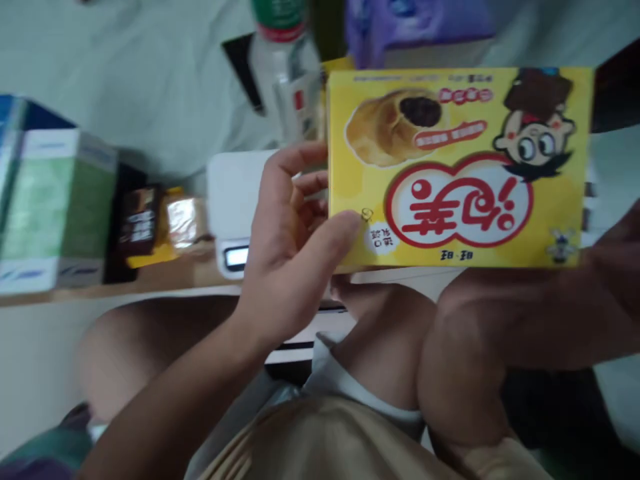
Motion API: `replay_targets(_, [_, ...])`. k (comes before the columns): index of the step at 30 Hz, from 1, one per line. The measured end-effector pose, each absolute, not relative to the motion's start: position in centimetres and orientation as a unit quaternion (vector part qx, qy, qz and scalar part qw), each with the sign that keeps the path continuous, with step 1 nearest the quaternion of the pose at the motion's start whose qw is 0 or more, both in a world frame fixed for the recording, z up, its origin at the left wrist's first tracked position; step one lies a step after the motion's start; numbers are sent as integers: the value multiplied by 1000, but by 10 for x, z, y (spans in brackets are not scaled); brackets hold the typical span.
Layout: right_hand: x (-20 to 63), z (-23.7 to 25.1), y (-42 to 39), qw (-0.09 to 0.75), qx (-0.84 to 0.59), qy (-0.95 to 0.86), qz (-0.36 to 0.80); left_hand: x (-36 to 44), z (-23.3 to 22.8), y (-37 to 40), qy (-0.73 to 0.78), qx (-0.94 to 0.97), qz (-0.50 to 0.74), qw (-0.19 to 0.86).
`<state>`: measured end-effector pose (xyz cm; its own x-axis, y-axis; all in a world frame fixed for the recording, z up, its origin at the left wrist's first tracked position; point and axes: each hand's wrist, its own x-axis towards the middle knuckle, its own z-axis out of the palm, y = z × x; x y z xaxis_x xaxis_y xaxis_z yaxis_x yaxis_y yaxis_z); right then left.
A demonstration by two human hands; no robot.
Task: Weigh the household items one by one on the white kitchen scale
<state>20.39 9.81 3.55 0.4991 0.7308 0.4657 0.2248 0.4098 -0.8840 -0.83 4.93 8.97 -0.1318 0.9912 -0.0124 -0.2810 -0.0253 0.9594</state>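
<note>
My left hand (295, 233) is closed on the left end of a yellow snack box (460, 200), thumb on its front and fingers behind. The box hangs in the air with its printing upside down. A cream puff with dark filling and a cartoon figure are printed on it. Just behind my left hand lies a white digital scale (225, 200) with a lit display, partly hidden. At the right edge, a dark, blurred part of my right hand (620, 253) shows near the box's lower right corner. Its fingers cannot be made out.
Left of the scale lie a clear-wrapped snack (185, 220) and a dark packet (140, 220). A green and white carton (45, 207) stands further left. Behind the box are a plastic bottle (283, 80) and a purple pack (425, 23). The table edge (165, 275) runs above my legs.
</note>
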Motion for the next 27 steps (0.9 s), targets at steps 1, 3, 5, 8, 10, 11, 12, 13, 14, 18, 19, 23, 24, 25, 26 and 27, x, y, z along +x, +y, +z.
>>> replay_targets(1, [190,34,98,710,-465,-505,157,-25,88,42,458,398,601,520])
replay_targets(3, [162,28,92,694,-376,-599,135,-53,83,31,473,411,605,490])
replay_targets(5, [138,22,82,628,-340,-676,184,-76,75,24,496,420,610,454])
replay_targets(8, [110,16,70,540,-360,-708,279,-101,66,20,523,432,609,410])
replay_targets(10, [97,13,70,509,-371,-720,290,-116,64,19,545,453,590,388])
replay_targets(11, [91,12,72,502,-370,-728,286,-124,64,19,554,467,576,378])
replay_targets(12, [87,10,75,495,-365,-736,283,-132,63,20,563,480,560,372])
replay_targets(13, [83,8,78,488,-360,-744,282,-140,63,21,574,490,543,368])
replay_targets(14, [80,6,82,481,-354,-751,282,-149,62,22,585,495,530,363])
replay_targets(18, [76,-6,93,462,-345,-766,285,-174,50,25,613,501,513,332])
replay_targets(19, [76,-10,95,467,-336,-764,291,-178,46,24,611,509,517,317])
replay_targets(23, [83,-26,99,544,-319,-717,297,-188,33,13,579,557,552,224])
replay_targets(24, [84,-29,99,562,-333,-699,293,-190,31,10,574,560,562,202])
replay_targets(25, [84,-30,99,573,-350,-682,289,-191,30,7,563,571,570,180])
replay_targets(26, [84,-30,99,581,-366,-668,285,-191,28,5,550,586,573,162])
replay_targets(27, [82,-30,99,589,-376,-658,282,-192,27,4,540,600,572,147])
